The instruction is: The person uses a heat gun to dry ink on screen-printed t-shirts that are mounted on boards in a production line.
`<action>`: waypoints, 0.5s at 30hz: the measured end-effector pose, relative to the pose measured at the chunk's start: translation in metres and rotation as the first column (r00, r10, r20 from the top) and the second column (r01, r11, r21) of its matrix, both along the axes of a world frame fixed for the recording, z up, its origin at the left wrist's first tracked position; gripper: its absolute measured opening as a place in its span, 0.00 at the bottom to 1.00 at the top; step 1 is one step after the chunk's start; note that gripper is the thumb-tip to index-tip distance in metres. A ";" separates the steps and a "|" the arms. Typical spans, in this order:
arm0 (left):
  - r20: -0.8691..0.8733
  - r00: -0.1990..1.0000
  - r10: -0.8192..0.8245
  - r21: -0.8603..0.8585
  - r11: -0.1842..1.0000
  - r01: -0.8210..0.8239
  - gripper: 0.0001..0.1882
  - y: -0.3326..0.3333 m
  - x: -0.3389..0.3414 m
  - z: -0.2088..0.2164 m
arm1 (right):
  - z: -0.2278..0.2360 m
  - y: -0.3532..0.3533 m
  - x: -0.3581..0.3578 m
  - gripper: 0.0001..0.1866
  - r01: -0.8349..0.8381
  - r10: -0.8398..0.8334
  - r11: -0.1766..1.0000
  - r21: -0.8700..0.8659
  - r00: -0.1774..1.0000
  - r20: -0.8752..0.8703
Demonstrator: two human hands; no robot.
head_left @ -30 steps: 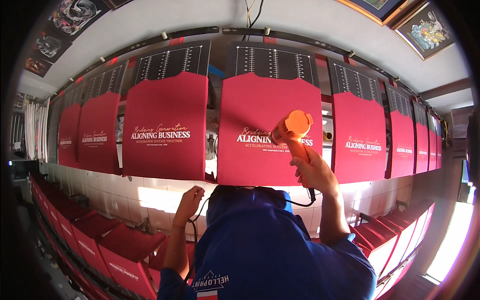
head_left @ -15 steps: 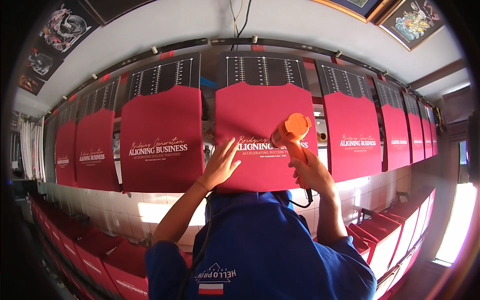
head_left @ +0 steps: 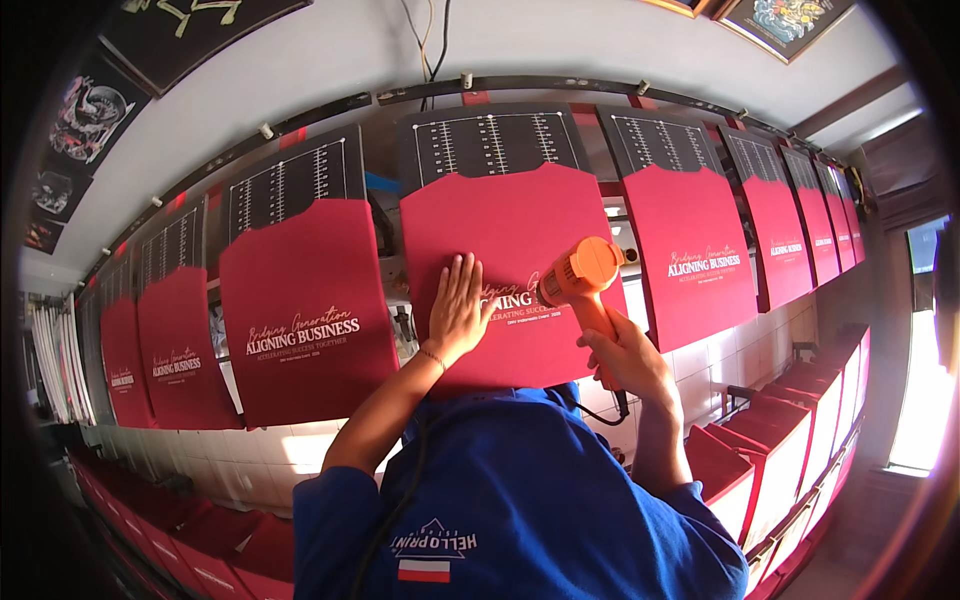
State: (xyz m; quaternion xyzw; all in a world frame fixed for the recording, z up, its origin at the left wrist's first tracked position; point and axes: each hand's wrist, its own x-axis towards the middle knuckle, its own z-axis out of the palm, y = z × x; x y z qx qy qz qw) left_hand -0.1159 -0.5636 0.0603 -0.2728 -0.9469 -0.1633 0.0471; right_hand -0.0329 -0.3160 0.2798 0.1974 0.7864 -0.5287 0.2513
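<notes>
In front of me a red shirt (head_left: 510, 220) is stretched over a black board with white measuring marks (head_left: 490, 140). It bears pale printed lettering, partly hidden by my hands and the tool. My left hand (head_left: 460, 312) lies flat on the fabric at the left of the print, fingers extended and holding nothing. My right hand (head_left: 634, 362) is wrapped round the handle of an orange heat gun (head_left: 590, 268). The gun's nozzle points left at the print, close above the cloth. Its dark cord hangs from the handle's lower end.
Matching red shirts on boards stand in a row, one to the left (head_left: 305, 270) and one to the right (head_left: 695, 250). Behind the boards runs a dark rail (head_left: 560, 84). More red shirts on boards (head_left: 765, 440) line a lower row behind me. Framed pictures (head_left: 785, 22) hang on the wall.
My left hand has moved from the shirt's left edge onto the fabric beside the print, now lying flatter. The heat gun stays over the print. The view has tilted.
</notes>
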 end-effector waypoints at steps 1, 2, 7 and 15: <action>0.004 0.999 -0.032 0.039 0.999 0.031 0.40 0.000 0.009 -0.001 | 0.003 -0.002 -0.002 0.16 0.008 -0.008 1.000 0.003 0.999 0.033; 0.022 0.998 -0.063 0.034 0.997 0.062 0.39 -0.003 0.011 -0.003 | 0.008 -0.007 -0.007 0.16 0.014 -0.015 1.000 0.007 0.998 0.065; -0.020 1.000 -0.003 -0.022 1.000 0.002 0.38 -0.011 -0.020 0.004 | 0.002 -0.002 -0.004 0.16 0.011 -0.012 1.000 0.012 0.999 0.034; -0.030 0.999 0.040 -0.012 0.999 -0.041 0.38 0.001 -0.012 -0.003 | 0.004 0.004 -0.004 0.16 0.027 -0.029 0.999 0.039 0.997 0.066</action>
